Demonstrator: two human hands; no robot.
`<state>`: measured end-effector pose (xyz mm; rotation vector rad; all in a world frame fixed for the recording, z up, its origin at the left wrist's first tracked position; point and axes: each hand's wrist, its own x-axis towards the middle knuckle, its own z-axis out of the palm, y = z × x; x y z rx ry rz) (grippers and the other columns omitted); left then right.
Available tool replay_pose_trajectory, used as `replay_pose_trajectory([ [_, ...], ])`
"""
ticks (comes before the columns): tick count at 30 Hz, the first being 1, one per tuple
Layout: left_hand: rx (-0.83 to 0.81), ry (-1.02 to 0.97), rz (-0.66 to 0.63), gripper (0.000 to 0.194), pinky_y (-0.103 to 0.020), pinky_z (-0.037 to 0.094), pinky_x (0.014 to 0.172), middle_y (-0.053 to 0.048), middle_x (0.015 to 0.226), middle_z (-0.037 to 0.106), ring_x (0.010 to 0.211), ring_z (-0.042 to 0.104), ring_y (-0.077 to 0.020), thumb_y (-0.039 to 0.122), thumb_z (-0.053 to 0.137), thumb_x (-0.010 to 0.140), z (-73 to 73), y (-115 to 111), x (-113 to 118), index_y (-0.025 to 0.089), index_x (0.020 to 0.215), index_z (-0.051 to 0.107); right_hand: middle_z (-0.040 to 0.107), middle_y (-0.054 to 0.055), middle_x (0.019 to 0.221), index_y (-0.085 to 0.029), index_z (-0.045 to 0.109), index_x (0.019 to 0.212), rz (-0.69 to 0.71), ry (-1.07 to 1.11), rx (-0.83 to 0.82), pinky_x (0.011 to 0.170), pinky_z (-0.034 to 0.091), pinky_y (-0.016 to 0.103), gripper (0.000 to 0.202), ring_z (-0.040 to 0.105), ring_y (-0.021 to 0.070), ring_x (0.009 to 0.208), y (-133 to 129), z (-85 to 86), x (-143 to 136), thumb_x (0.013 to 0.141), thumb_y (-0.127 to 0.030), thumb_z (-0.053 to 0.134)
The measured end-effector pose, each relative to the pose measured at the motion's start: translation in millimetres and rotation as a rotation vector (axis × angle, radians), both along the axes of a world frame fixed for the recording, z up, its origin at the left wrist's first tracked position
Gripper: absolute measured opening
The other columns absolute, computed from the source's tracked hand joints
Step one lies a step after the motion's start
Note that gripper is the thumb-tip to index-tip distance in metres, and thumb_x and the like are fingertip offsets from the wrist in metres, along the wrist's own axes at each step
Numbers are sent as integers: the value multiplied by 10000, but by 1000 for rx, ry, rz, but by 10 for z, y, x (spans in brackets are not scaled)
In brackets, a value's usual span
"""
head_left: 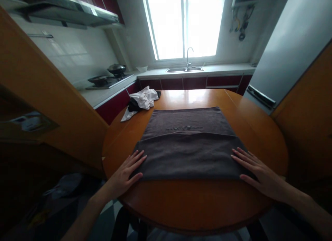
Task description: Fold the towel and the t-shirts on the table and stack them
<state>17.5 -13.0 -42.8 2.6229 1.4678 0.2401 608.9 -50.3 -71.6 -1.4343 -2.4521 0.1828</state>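
Observation:
A dark grey cloth [189, 156] lies flat on the round wooden table [194, 203], its near part folded over so that an edge runs across the middle. Beyond that edge, a darker marking shows on the cloth's far part. My left hand [126, 171] rests on the near left corner with its fingers spread. On the near right corner lies my right hand [259, 171], fingers stretched out over the cloth. Neither hand grips anything.
A crumpled white and black garment [145, 98] lies at the table's far left. Behind the table are a counter with a sink [184, 70] and a stove [110, 82] with pans. A fridge [290, 50] stands at the right.

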Motion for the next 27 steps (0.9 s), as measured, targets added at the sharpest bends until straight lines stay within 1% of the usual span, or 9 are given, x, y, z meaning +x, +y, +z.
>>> replay_pose_trajectory([
  [2,-16,7,-34,653,-547,276,1208,-65,1633,327,1520,265,-294,485,546,984,22,-67,-100,319,1575,322,302,59,1638,-318,354,1570,13,-16,-13,1219,262,581,731,266,304,1511,-44,-17,114,920,-513,625],
  [4,-18,-5,-49,665,-541,321,1190,-69,1616,360,1498,320,-296,457,595,963,56,-103,-185,324,1564,344,319,68,1630,-317,377,1561,13,-28,-5,1208,294,582,734,316,315,1491,-51,-42,231,906,-509,650],
  [7,19,-51,-64,564,-502,414,1153,-67,1565,453,1442,429,-283,395,616,958,126,-137,-274,312,1499,476,399,57,1592,-328,466,1512,23,-31,59,1185,354,572,651,412,312,1443,-35,-86,383,908,-481,656],
  [10,86,-77,-115,389,-451,496,1106,-45,1430,612,1337,562,-253,347,597,974,204,-180,-311,307,1358,637,505,28,1525,-356,572,1425,71,-24,173,1172,392,551,535,514,295,1373,-32,-118,485,905,-442,662],
  [12,111,-71,-153,348,-411,530,1077,-28,1351,672,1279,613,-224,283,540,999,250,-210,-305,311,1323,662,556,9,1482,-372,605,1387,110,-27,245,1162,415,518,470,567,268,1326,-45,-124,522,918,-384,645],
  [14,122,-61,-174,395,-374,541,1065,-15,1332,683,1260,626,-202,215,484,1003,272,-228,-285,319,1351,638,580,-1,1460,-368,606,1383,141,-43,296,1150,433,488,453,589,242,1302,-68,-116,532,933,-315,615],
  [19,199,-108,-116,493,-348,524,1075,-3,1357,662,1234,640,-193,140,450,959,165,-186,-280,328,1392,592,608,7,1434,-337,639,1340,121,-71,315,1134,439,470,414,604,223,1281,-124,-66,473,954,-229,539],
  [23,223,-201,-98,431,-342,538,1051,-29,1323,678,1206,655,-210,227,523,964,28,-124,-317,313,1380,594,628,-2,1412,-336,643,1329,74,-62,318,1136,434,444,409,603,214,1281,-150,-34,435,951,-220,538],
  [27,223,-219,-101,311,-376,539,1055,-32,1291,699,1202,658,-223,283,517,987,-1,-98,-329,303,1249,684,643,3,1394,-325,639,1329,59,-77,336,1150,415,451,411,613,206,1267,-182,-35,449,956,-204,516],
])
